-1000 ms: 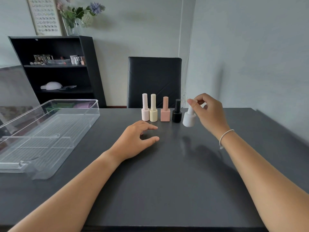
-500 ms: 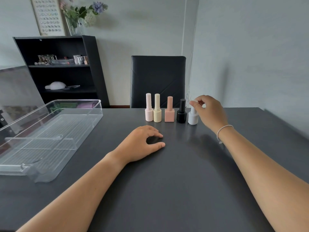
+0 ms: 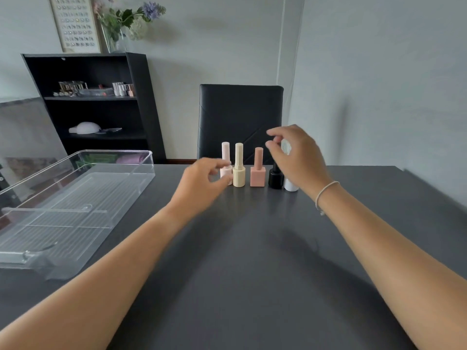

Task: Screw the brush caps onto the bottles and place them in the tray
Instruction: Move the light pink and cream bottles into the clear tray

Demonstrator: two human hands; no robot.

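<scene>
A clear tray (image 3: 75, 198) sits at mid-left on the dark table (image 3: 252, 261). Five bottles (image 3: 257, 176) line up at centre. The left hand (image 3: 202, 185), fingers loosely curled, reaches the pale pink bottle (image 3: 225, 170); contact is blurred. The right hand (image 3: 295, 157) hovers over the black bottle (image 3: 275, 179) and white bottle (image 3: 290, 184), fingers curved, holding nothing visible.

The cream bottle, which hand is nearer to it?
Left. The left hand sits just beside the cream bottle, at the pale pink bottle. The right hand is over the black bottle.
</scene>
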